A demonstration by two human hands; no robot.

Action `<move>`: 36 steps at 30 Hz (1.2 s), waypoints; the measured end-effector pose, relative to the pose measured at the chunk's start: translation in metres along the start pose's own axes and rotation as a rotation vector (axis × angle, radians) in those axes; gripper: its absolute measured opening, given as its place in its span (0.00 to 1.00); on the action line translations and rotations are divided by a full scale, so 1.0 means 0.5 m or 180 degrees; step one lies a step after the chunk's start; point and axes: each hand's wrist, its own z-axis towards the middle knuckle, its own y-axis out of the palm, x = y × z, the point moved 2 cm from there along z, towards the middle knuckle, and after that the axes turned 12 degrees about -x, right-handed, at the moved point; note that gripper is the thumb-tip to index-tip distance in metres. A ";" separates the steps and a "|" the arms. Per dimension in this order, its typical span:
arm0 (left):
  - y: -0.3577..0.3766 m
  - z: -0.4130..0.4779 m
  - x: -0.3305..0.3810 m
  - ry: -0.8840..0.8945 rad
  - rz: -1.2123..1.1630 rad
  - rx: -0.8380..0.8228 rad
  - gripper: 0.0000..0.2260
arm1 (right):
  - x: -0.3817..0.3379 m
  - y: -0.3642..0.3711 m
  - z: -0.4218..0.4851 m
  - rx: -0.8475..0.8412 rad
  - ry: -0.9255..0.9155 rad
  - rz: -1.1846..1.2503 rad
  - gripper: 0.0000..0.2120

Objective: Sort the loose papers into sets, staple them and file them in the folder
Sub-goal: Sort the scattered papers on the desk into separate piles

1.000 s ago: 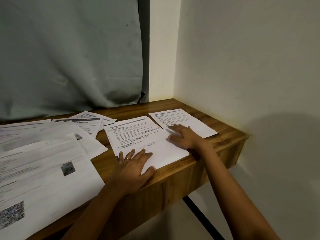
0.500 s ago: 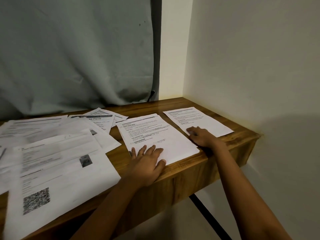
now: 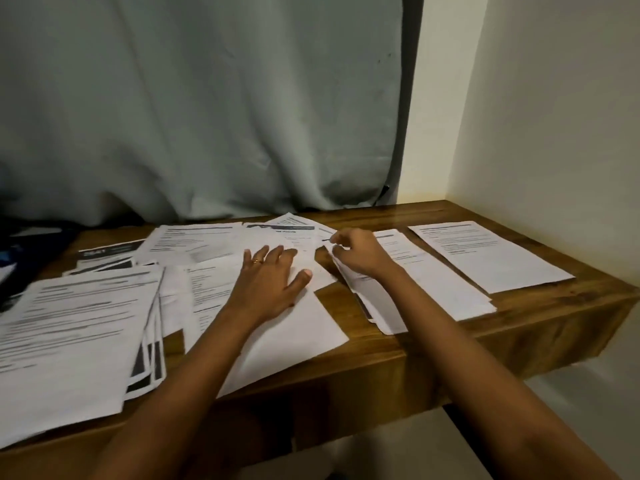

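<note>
Loose printed papers (image 3: pixel 207 244) lie fanned over the middle of the wooden desk (image 3: pixel 450 348). A thicker stack (image 3: pixel 76 323) sits at the left front. My left hand (image 3: pixel 273 275) presses flat, fingers spread, on a large sheet (image 3: pixel 277 334) in the middle. My right hand (image 3: pixel 356 252) hovers just right of it with fingers curled, pinching the edge of a loose sheet (image 3: pixel 301 233) at the back. Under that wrist lies a sorted set (image 3: pixel 433 285). A separate sheet (image 3: pixel 485 258) lies at the far right. No stapler or folder is in view.
A grey-green curtain (image 3: pixel 207 116) hangs behind the desk and a pale wall (image 3: pixel 554 133) bounds it on the right. Dark objects (image 3: pixel 14 258) sit at the far left edge. The desk's front edge drops off below my forearms.
The view has swung left. Both hands left the two right-hand sets and moved left to the loose pile. My right hand's fingers went from flat to curled.
</note>
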 end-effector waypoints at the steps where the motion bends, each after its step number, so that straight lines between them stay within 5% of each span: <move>1: 0.005 -0.007 -0.031 -0.0102 -0.0050 0.0000 0.26 | -0.016 0.023 0.013 -0.0081 0.0113 0.0003 0.14; 11: 0.079 -0.012 -0.155 -0.0554 -0.0325 -0.0343 0.27 | -0.074 0.136 0.096 -0.0607 0.0951 -0.0975 0.19; 19: 0.089 -0.007 -0.163 -0.0604 -0.0339 -0.0304 0.26 | -0.061 0.119 0.129 -0.0699 0.1363 -0.0806 0.33; 36: 0.090 -0.005 -0.167 -0.0608 -0.0342 -0.0290 0.26 | -0.028 0.084 0.120 0.0482 0.0836 0.0248 0.15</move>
